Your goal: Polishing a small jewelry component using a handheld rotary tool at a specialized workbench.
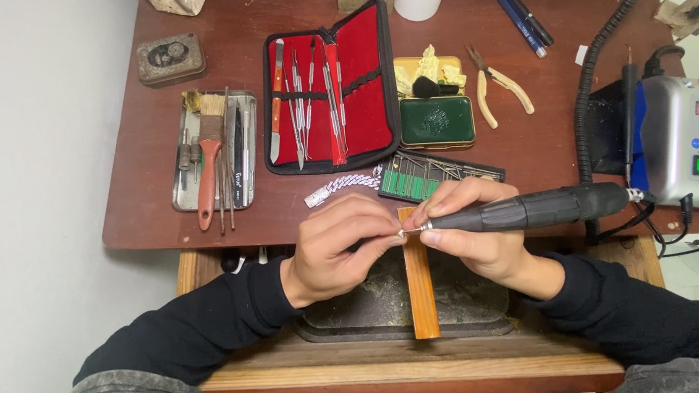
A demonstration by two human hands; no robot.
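- Head view, surface: a dark reddish-brown counter carries the tools; a lighter wooden ledge lies nearest the person, with a dark tray set into it. A pale wall runs along the left side.
- Head view, bench peg: a narrow wooden peg runs from under the fingers toward the person, across the dark tray.
- Head view, left hand: fingers curled and pressed together, thumb and forefinger pinching a small metal piece at the top of the peg; its kind is too small to tell.
- Head view, right hand: fingers closed around a black rotary handpiece, held like a pen, its silver tip touching the small piece between the two hands.
- Head view, right of the fingers: the handpiece's cord leads to a grey control box with lit displays and a green button; a ribbed black hose rises beside it.
- Head view, just beyond the fingers: a silver chain bracelet and a rack of burs.
- Head view, farther beyond: an open red-lined tool case, a green tin, cream-handled pliers.
- Head view, beyond and left of the fingers: a metal tray with a brush and hand tools.
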